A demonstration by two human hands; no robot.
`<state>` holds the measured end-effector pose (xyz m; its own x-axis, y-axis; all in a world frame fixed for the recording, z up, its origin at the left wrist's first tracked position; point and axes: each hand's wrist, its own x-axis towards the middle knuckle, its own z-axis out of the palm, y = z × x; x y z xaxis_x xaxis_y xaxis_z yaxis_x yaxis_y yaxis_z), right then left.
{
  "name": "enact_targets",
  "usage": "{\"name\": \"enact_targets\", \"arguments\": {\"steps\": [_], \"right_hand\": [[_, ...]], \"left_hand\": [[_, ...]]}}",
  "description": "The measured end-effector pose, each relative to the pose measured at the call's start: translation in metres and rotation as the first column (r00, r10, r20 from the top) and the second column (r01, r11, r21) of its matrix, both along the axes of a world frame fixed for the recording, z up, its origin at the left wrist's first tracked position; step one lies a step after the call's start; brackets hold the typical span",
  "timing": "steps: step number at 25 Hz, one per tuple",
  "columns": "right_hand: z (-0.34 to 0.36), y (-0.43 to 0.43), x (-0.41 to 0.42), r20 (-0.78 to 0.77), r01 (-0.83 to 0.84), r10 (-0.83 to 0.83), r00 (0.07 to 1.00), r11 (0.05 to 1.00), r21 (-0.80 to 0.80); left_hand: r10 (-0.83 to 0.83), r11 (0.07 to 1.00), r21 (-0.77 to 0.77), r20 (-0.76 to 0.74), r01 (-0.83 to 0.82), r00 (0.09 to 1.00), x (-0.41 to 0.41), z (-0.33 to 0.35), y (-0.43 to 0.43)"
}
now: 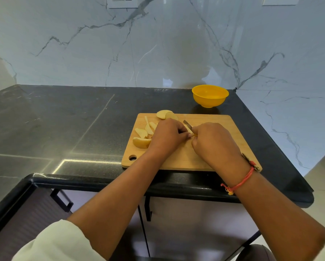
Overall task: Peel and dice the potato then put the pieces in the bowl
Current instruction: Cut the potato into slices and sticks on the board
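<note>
A wooden cutting board (210, 159) lies on the dark counter. Several pale potato slices (142, 133) are spread over its left part, and two round slices (165, 114) sit at its far edge. My left hand (167, 136) pinches a thin potato strip (190, 131) at the middle of the board. My right hand (212, 142) grips a knife, whose blade (187, 124) lies across that strip; the handle is hidden in my fist. A yellow bowl (210, 95) stands behind the board near the wall and looks empty.
The dark stone counter (63, 125) stretches far to the left. A marble wall (158, 44) rises behind it and at the right side. The counter's front edge (120, 182) runs just below the board, with cabinet doors and handles underneath.
</note>
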<state>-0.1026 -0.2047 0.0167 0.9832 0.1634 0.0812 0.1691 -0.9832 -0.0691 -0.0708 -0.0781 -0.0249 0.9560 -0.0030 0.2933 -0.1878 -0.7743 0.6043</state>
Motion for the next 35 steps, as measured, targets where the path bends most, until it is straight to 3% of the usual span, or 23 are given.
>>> {"name": "enact_targets", "arguments": {"steps": [5,12,17,18,21,23,27,30,35], "right_hand": [[0.013,-0.001,-0.014,-0.129,0.029,-0.033,0.991,0.999,-0.035],[0.028,-0.022,-0.052,-0.174,-0.023,0.015,0.985,0.999,-0.042],[0.037,-0.027,-0.049,-0.402,-0.047,-0.004,0.916,0.992,-0.117],[0.034,-0.031,-0.053,-0.369,-0.052,0.004,0.929,0.991,-0.121],[0.012,-0.046,-0.066,0.026,-0.068,0.068,0.997,0.997,0.027],[0.01,-0.054,-0.067,0.032,-0.058,0.057,0.998,0.997,0.058],[0.0,-0.062,-0.056,0.305,-0.084,0.004,0.952,0.965,0.249],[-0.016,-0.059,-0.035,0.299,-0.059,-0.056,0.952,0.93,0.363],[-0.036,-0.049,0.011,0.277,-0.044,-0.128,0.952,0.842,0.538]], "left_hand": [[-0.008,1.0,-0.022,0.022,0.009,1.0,0.003,-0.003,0.0],[-0.006,1.0,-0.013,0.017,0.006,1.0,0.003,-0.001,0.0],[-0.005,1.0,0.005,0.016,0.005,1.0,0.001,0.0,0.0],[-0.008,1.0,0.002,0.014,0.008,1.0,0.001,0.0,0.0],[-0.015,1.0,-0.002,0.006,0.015,1.0,-0.001,0.001,0.0],[-0.018,1.0,-0.01,-0.006,0.017,1.0,-0.001,0.003,0.0],[-0.001,1.0,0.027,-0.018,0.002,1.0,-0.005,0.008,-0.002],[-0.003,0.994,0.11,0.04,-0.002,0.999,-0.004,0.022,-0.001],[-0.12,0.924,0.336,-0.196,0.181,0.973,0.017,0.047,0.006]]}}
